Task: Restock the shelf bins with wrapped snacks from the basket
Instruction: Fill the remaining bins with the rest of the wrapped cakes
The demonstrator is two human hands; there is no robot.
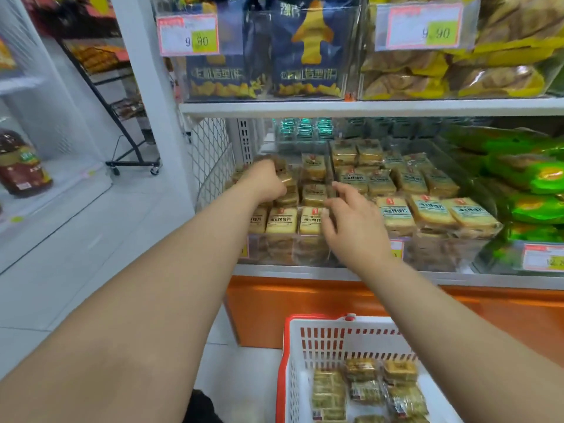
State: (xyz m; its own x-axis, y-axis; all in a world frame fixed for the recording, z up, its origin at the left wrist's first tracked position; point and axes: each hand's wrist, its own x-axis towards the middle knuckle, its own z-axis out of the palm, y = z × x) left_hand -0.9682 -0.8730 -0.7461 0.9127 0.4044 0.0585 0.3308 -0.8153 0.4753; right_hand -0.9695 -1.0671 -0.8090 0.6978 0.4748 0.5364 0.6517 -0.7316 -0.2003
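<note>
The shelf (366, 107) is the landmark here; under its white board sits the clear bin (274, 251) packed with rows of yellow wrapped snacks (282, 220), labels facing up so shoppers can read them. Directly below the shelf, on the floor, stands the white and red basket (320, 340), placed within easy reach, with several more snack packs (328, 392) lying loose in its bottom. Under the shelf, over the bin's back rows, the left hand (266, 181) has its fingers curled on a pack, apparently seating it deep in the stack. Nearer the bin's front edge, the right hand (351, 221) hovers with fingers loosely spread, touching the front packs, likely steadying the row.
</note>
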